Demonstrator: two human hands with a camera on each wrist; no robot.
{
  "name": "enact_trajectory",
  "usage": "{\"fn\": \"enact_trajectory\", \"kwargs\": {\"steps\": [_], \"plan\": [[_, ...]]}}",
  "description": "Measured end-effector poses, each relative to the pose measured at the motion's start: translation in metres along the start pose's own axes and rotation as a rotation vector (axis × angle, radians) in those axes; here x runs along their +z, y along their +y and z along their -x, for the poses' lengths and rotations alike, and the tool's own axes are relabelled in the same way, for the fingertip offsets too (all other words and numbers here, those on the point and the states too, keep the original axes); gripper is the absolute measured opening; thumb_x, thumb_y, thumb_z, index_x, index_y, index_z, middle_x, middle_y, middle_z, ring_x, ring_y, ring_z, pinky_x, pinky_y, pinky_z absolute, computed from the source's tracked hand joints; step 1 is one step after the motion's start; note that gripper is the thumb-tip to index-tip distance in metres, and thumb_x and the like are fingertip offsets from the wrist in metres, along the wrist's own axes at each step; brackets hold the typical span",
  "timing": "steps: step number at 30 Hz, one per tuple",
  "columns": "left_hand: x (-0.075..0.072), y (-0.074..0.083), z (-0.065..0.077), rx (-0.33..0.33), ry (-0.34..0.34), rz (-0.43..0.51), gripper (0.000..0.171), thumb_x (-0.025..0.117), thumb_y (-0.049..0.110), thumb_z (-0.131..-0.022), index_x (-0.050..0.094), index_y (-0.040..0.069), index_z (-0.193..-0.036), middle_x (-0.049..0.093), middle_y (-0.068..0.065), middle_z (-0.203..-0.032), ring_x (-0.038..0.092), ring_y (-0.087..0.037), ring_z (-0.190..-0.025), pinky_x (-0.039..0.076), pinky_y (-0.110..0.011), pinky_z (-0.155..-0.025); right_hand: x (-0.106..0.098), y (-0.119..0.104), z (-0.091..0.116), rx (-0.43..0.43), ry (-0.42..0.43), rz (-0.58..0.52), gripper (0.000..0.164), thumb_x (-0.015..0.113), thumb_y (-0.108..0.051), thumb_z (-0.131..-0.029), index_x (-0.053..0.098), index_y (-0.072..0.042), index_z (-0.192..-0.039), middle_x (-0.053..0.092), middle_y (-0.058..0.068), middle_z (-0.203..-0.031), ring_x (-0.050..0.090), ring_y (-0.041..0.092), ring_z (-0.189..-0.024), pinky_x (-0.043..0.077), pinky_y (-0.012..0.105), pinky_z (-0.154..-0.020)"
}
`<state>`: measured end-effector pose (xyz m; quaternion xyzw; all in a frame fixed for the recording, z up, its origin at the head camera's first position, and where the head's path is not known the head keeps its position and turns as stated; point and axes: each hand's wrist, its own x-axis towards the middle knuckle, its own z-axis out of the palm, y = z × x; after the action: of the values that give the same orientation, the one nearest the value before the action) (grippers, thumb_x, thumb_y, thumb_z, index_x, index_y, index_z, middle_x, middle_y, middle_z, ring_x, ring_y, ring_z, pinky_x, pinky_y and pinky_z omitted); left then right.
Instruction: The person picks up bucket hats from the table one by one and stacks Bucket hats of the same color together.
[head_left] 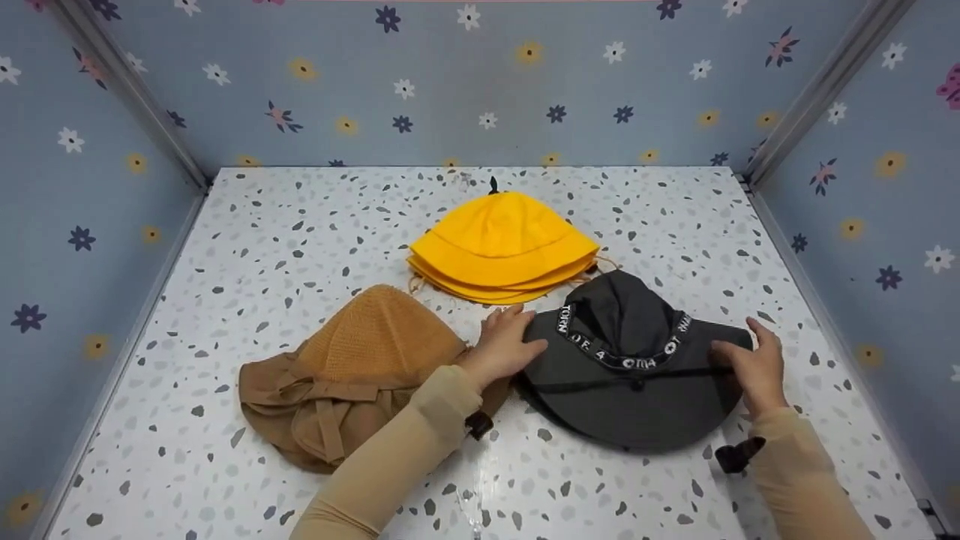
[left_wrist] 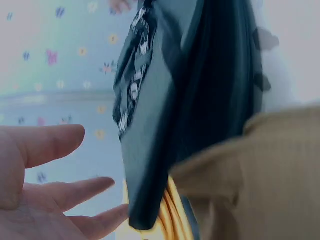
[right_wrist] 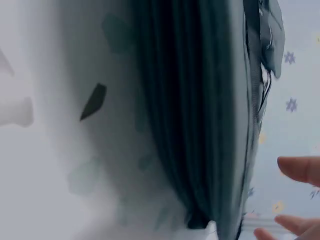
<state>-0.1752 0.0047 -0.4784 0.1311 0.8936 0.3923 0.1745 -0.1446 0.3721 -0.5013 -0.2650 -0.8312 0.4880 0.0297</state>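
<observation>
Dark grey hats (head_left: 645, 405) lie stacked at the right of the table, the top one with a wide brim and a white-lettered band. At their left edge is my left hand (head_left: 506, 343), its thumb and fingers spread; in the left wrist view a fingertip is right at the brim's edge. My right hand (head_left: 759, 367) is at the right edge with thumb and fingers apart, the thumb overlapping the brim in the head view. In the right wrist view, several brim layers (right_wrist: 185, 115) show beside the loosely extended fingers (right_wrist: 300, 170).
Yellow bucket hats (head_left: 510, 232) sit stacked at the back middle, with thin cords at the sides. A brown hat (head_left: 382, 337) with a bow lies at the left, partly behind my left forearm. Flowered panels (head_left: 480, 82) enclose the speckled table (head_left: 285, 225) on three sides.
</observation>
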Motion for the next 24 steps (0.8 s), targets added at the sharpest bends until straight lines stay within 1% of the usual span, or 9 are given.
{"fn": "enact_trajectory", "kwargs": {"steps": [3, 6, 9, 11, 13, 16, 18, 24], "plan": [[0.010, 0.009, 0.005, 0.034, -0.016, -0.124, 0.063, 0.060, 0.032, -0.098, 0.038, 0.005, -0.151, 0.026, -0.019, -0.161, 0.010, -0.048, -0.150, 0.007, -0.061, -0.122, 0.004, -0.004, 0.006, -0.100, -0.048, 0.100, 0.080, 0.066, -0.017, -0.091, 0.023, -0.002, -0.156, 0.014, 0.023, -0.164, 0.012, 0.039, -0.152, 0.012, 0.048, -0.125], [0.023, 0.014, 0.008, 0.061, -0.031, -0.237, 0.070, 0.059, 0.037, -0.099, 0.030, 0.008, -0.156, 0.017, -0.016, -0.165, 0.000, -0.046, -0.151, 0.004, -0.060, -0.122, 0.011, -0.005, 0.010, -0.205, -0.121, 0.213, 0.087, 0.069, -0.029, -0.091, 0.020, 0.000, -0.157, 0.012, 0.025, -0.164, 0.009, 0.042, -0.152, 0.010, 0.054, -0.124], [0.035, 0.015, 0.009, 0.085, -0.035, -0.344, 0.075, 0.059, 0.042, -0.098, 0.026, 0.009, -0.157, 0.012, -0.018, -0.165, -0.003, -0.046, -0.151, 0.002, -0.061, -0.122, 0.019, -0.001, 0.012, -0.294, -0.195, 0.313, 0.096, 0.071, -0.039, -0.089, 0.016, 0.003, -0.156, 0.009, 0.027, -0.163, 0.003, 0.047, -0.150, 0.001, 0.061, -0.122], [0.040, 0.015, 0.010, 0.097, -0.029, -0.408, 0.077, 0.060, 0.044, -0.097, 0.026, 0.009, -0.157, 0.012, -0.019, -0.165, -0.001, -0.048, -0.151, 0.003, -0.063, -0.121, 0.025, 0.002, 0.012, -0.330, -0.236, 0.370, 0.100, 0.072, -0.043, -0.088, 0.015, 0.004, -0.156, 0.007, 0.029, -0.163, -0.001, 0.051, -0.149, -0.003, 0.066, -0.119], [0.045, 0.015, 0.010, 0.102, -0.019, -0.445, 0.079, 0.062, 0.046, -0.096, 0.027, 0.009, -0.157, 0.013, -0.021, -0.165, 0.001, -0.050, -0.150, 0.004, -0.065, -0.120, 0.029, 0.004, 0.012, -0.356, -0.261, 0.418, 0.103, 0.072, -0.046, -0.087, 0.015, 0.005, -0.156, 0.007, 0.030, -0.162, -0.003, 0.054, -0.148, -0.006, 0.068, -0.117], [0.049, 0.013, 0.009, 0.100, -0.008, -0.467, 0.081, 0.064, 0.047, -0.094, 0.028, 0.009, -0.157, 0.014, -0.021, -0.164, 0.003, -0.051, -0.149, 0.005, -0.065, -0.120, 0.033, 0.006, 0.011, -0.366, -0.287, 0.468, 0.105, 0.072, -0.049, -0.086, 0.015, 0.005, -0.156, 0.007, 0.030, -0.162, -0.005, 0.056, -0.146, -0.006, 0.072, -0.114], [0.051, 0.011, 0.008, 0.097, -0.003, -0.474, 0.082, 0.065, 0.046, -0.093, 0.028, 0.009, -0.156, 0.014, -0.021, -0.164, 0.004, -0.051, -0.149, 0.006, -0.065, -0.120, 0.034, 0.006, 0.010, -0.368, -0.296, 0.486, 0.106, 0.071, -0.050, -0.086, 0.014, 0.006, -0.156, 0.007, 0.031, -0.162, -0.005, 0.057, -0.145, -0.006, 0.073, -0.113], [0.055, 0.006, 0.006, 0.091, -0.015, -0.518, 0.086, 0.069, 0.047, -0.091, 0.028, 0.008, -0.156, 0.013, -0.021, -0.164, 0.007, -0.051, -0.149, 0.009, -0.066, -0.120, 0.038, 0.010, 0.007, -0.370, -0.317, 0.522, 0.107, 0.070, -0.052, -0.086, 0.013, 0.006, -0.155, 0.004, 0.031, -0.162, -0.007, 0.058, -0.145, -0.007, 0.074, -0.113]]}}
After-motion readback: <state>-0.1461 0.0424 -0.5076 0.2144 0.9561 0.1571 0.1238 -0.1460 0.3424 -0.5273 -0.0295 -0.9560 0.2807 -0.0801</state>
